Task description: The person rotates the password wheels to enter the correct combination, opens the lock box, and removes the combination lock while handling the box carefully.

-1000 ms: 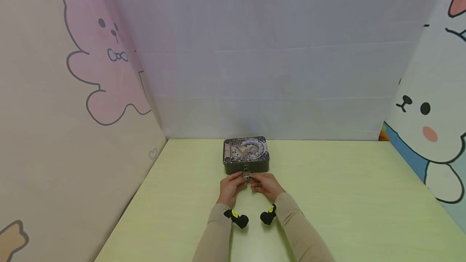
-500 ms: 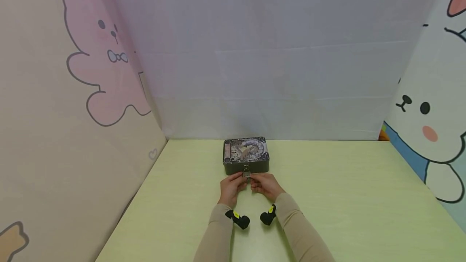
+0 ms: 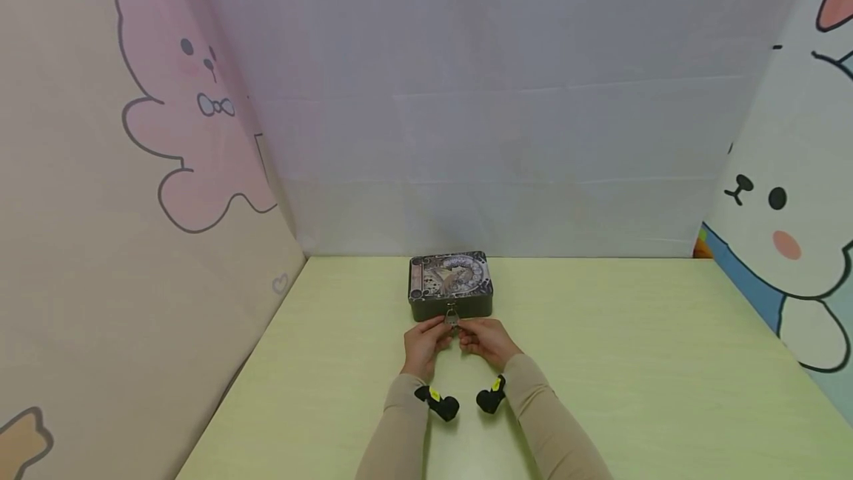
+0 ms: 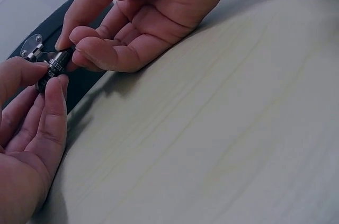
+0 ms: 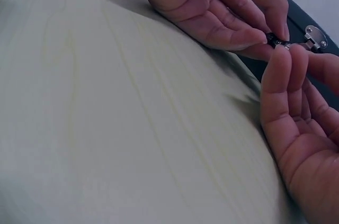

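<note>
A dark tin box (image 3: 450, 284) with a printed lid stands closed on the table. From the metal clasp (image 4: 33, 47) on its front hangs a small combination padlock (image 3: 452, 320) with numbered dials. My left hand (image 3: 421, 347) pinches the padlock from the left, thumb on the dials (image 4: 55, 65) in the left wrist view. On the other side, thumb and index finger of my right hand (image 3: 489, 339) pinch the padlock's other end. The right wrist view shows the padlock (image 5: 276, 39) mostly covered by fingertips.
The pale green-yellow table (image 3: 666, 361) extends to both sides. A white cloth wall (image 3: 506, 132) rises behind the box, with cartoon-printed walls left and right. Black wrist cameras (image 3: 491, 395) sit on both sleeves.
My left wrist has shifted very slightly to the right. Both hands keep pinching the padlock, and the box stays in place.
</note>
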`<state>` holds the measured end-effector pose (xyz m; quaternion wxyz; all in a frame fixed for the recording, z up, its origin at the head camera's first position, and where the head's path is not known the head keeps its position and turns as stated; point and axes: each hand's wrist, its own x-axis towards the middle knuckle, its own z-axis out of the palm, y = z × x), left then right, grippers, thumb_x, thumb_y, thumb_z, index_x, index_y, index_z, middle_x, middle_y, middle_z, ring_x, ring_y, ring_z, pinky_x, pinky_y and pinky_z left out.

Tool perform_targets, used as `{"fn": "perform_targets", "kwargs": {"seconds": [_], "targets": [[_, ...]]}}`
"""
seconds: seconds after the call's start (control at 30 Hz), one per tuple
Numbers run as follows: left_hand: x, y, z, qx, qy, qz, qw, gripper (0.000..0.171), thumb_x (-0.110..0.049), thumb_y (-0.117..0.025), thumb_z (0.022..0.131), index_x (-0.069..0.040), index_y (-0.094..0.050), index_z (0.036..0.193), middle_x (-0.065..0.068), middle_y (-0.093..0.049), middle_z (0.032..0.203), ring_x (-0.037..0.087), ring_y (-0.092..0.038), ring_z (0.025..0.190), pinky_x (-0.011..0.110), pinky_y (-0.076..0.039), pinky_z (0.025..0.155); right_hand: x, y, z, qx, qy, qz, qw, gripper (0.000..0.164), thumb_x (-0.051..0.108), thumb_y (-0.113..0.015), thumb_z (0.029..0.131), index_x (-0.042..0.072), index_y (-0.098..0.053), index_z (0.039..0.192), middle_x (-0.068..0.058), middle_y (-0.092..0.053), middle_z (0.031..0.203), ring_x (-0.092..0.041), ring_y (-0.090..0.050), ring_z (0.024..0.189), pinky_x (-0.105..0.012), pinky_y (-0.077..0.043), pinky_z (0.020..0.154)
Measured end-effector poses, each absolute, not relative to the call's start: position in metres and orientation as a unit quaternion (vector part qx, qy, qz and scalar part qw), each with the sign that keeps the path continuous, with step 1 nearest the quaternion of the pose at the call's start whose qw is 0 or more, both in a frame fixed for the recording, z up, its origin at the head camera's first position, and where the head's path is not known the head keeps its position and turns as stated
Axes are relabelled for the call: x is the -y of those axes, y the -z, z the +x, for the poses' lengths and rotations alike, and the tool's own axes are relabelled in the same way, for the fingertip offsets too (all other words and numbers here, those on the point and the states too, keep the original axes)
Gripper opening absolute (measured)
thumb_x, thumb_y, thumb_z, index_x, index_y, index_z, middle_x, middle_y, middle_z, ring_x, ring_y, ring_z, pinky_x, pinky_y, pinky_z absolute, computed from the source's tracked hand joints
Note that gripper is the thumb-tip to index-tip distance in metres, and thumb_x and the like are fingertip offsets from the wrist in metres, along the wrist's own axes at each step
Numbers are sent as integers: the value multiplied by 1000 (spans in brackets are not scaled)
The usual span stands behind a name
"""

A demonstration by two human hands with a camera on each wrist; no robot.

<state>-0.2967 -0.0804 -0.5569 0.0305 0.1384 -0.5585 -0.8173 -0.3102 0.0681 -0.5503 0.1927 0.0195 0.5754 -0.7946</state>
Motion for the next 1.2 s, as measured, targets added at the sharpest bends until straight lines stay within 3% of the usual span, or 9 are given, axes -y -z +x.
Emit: {"fn": "perform_targets", "kwargs": {"seconds": [0.13,0.3,0.53,0.9,1.2], "targets": [[81,542,-288,561,817,136,18,32,9,-66,88,17,-62,119,16,-72,92,16,-70,76,27,-60,65,-69,551,-310,-575,794,16,196,27,7,-54,102,-15,-57,118,-3,-62,74,-8,-60,63,-22,-56,60],[83,538,-286,560,818,130,6,34,7,-65,90,19,-60,121,17,-72,92,18,-70,77,32,-61,71,-69,551,-311,-571,797,19,196,21,6,-53,102,-11,-62,111,-3,-62,73,-8,-60,62,-22,-56,59],[84,557,-296,543,830,126,9,34,1,-67,91,16,-61,121,14,-73,94,17,-71,78,30,-61,71,-68,551,-310,-570,798,24,194,19,6,-52,102,-9,-64,107,-4,-62,73,-8,-60,61,-22,-56,58],[86,558,-292,558,823,103,13,41,12,-68,84,17,-59,124,23,-70,109,15,-70,76,28,-60,72,-69,552,-310,-568,799,13,195,24,7,-54,102,-13,-60,114,-3,-62,74,-9,-60,63,-22,-56,60],[83,557,-293,561,821,108,21,40,13,-68,84,19,-59,123,19,-72,102,14,-68,72,26,-59,69,-69,552,-310,-570,798,18,193,21,6,-53,102,-10,-63,110,-4,-62,74,-9,-60,63,-23,-56,60]]}}
